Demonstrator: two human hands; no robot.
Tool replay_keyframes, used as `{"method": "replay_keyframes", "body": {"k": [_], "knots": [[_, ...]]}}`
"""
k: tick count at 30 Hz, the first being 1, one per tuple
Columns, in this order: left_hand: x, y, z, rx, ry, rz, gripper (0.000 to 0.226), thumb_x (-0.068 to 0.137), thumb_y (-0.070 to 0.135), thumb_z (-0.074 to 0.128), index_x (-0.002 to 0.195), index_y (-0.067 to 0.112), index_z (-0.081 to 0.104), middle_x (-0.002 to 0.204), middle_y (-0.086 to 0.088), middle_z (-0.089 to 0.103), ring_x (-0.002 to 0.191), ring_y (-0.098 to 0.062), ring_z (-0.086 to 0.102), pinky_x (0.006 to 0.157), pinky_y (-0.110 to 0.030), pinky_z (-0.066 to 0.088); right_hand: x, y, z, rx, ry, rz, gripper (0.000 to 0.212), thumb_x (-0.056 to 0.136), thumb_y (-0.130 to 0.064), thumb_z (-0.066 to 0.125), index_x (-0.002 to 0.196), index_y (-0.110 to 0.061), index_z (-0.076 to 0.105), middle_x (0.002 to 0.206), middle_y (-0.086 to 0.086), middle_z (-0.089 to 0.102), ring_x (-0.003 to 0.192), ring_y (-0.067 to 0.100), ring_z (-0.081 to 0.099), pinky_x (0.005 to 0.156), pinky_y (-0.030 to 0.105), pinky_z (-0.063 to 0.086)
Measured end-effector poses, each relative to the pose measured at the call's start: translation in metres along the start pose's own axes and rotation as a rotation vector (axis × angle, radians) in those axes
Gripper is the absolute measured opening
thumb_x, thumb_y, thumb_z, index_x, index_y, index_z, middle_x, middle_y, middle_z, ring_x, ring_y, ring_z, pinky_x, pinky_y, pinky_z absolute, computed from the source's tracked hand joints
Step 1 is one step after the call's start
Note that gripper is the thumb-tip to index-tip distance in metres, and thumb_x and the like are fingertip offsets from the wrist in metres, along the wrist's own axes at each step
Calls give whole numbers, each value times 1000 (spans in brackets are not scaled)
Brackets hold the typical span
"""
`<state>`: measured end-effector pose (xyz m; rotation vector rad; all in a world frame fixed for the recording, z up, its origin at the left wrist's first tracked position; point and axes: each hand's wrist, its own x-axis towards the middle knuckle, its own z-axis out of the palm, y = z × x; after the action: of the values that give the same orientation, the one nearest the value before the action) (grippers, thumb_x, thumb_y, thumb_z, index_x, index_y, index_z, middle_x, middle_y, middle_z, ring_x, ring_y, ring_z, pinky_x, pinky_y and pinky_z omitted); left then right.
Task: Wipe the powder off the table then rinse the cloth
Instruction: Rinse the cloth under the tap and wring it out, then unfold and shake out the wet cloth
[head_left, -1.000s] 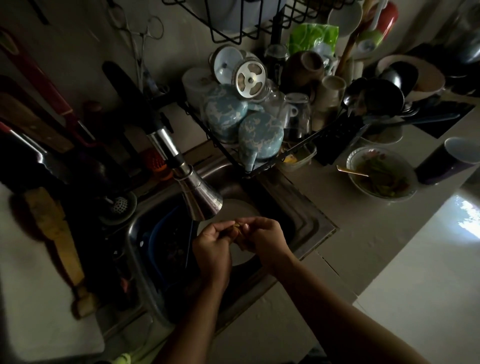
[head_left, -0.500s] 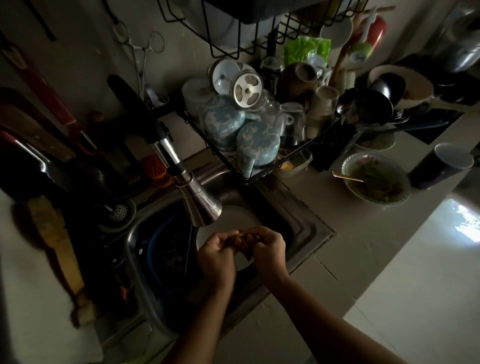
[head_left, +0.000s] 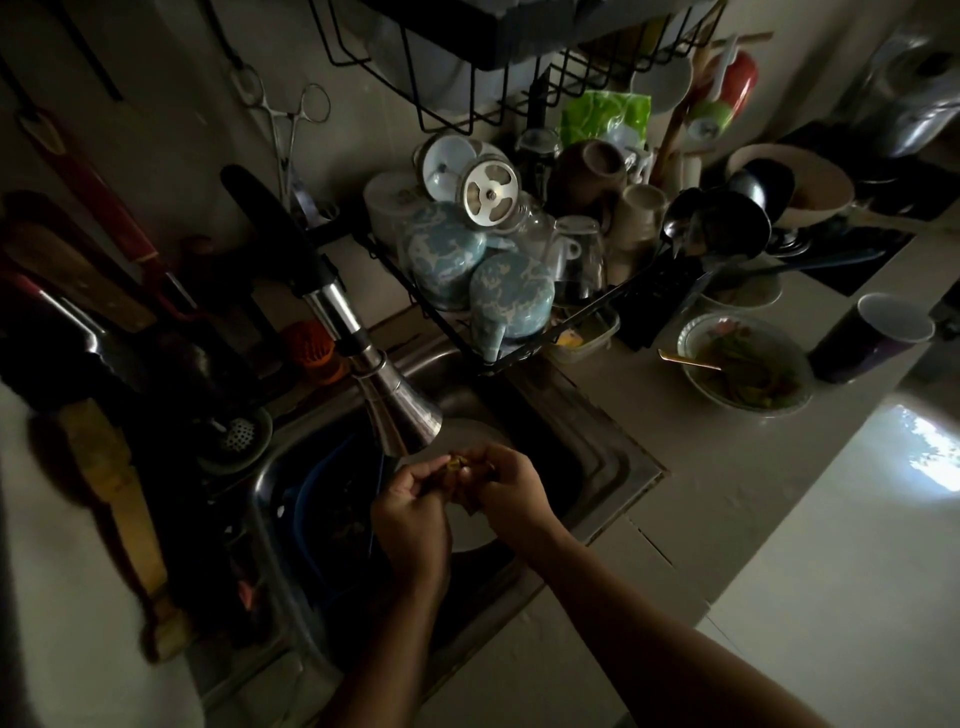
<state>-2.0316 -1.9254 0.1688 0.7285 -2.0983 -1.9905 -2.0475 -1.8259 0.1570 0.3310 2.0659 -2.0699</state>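
Observation:
Over the steel sink (head_left: 618, 457), just below the chrome faucet head (head_left: 402, 415), my left hand (head_left: 410, 512) and my right hand (head_left: 511, 488) are pressed together around a small bunched yellowish-brown cloth (head_left: 457, 465). Fingers of both hands curl round it; only a scrap of it shows between them. A white plate (head_left: 470, 525) lies in the sink under the hands. Whether water is running is too dark to tell.
A black wire dish rack (head_left: 524, 353) with blue mugs, glasses and lids stands behind the sink. A bowl of leftovers (head_left: 748, 364) and a dark cup (head_left: 872, 338) sit on the pale counter (head_left: 831, 545) to the right. Knives and utensils crowd the dark left side.
Both hands stayed under the faucet, working the cloth between them; the fingers shifted slightly and the view tilted a little downward.

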Motion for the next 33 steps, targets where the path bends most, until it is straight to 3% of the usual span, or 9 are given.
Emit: {"method": "replay_keyframes", "body": {"k": [5,8,10,14,17,21,25,28,33], "knots": [[2,-14,3,-94,134,-116,41,80,-17,50,85,15,74,79,2,73,69,-8,71,62,-20,56,1,16,13,-144,92,-10,25,85,8,63,89,-14,73,65,-4,69,51,4,61,52,27,48],[5,-33,4,-179,187,-192,28,86,-9,52,84,8,74,83,-16,73,78,-33,71,71,-42,60,-2,24,17,-329,138,-122,29,78,4,65,90,-21,75,78,-8,73,70,4,69,61,29,57],[8,-40,6,-224,173,-230,19,85,-9,55,89,-3,73,85,-24,72,82,-42,70,73,-46,59,-2,29,13,-402,138,-221,21,81,-1,69,92,-19,75,86,-6,75,80,9,72,69,34,61],[10,-39,9,-235,133,-255,16,83,-12,57,90,-9,71,84,-28,71,68,-28,71,61,-35,56,1,28,4,-490,139,-400,16,80,4,72,85,-11,75,81,-3,75,77,9,72,66,31,60],[10,-27,9,-245,75,-242,18,80,-11,60,95,-9,70,92,-30,70,73,-29,69,66,-32,57,3,19,0,-479,104,-364,13,81,-9,70,92,-16,75,86,-6,75,76,9,71,66,30,58],[5,1,1,-242,-81,-176,26,80,-8,66,94,14,71,86,-8,76,82,-19,71,75,-30,57,-2,-3,-13,-64,22,-88,13,93,-14,66,101,-19,74,83,-3,72,66,11,64,61,28,52],[-11,26,3,-297,-219,-115,30,91,4,58,112,22,68,108,-2,74,103,-14,68,86,-31,50,-16,-40,-45,328,-63,89,24,95,1,58,108,-15,71,95,7,74,85,21,71,72,33,59],[-33,42,20,-222,-327,-129,28,95,14,56,118,25,67,115,1,72,112,-15,65,92,-34,49,-30,-59,-83,453,-102,116,30,92,5,57,113,-12,70,100,11,73,89,23,71,74,33,60],[-88,67,81,-86,-474,-81,18,94,19,59,108,18,70,103,-4,75,99,-23,71,83,-36,58,-64,-77,-159,407,-51,-11,24,91,-4,67,113,-12,71,104,10,76,91,20,73,74,29,58]]}}
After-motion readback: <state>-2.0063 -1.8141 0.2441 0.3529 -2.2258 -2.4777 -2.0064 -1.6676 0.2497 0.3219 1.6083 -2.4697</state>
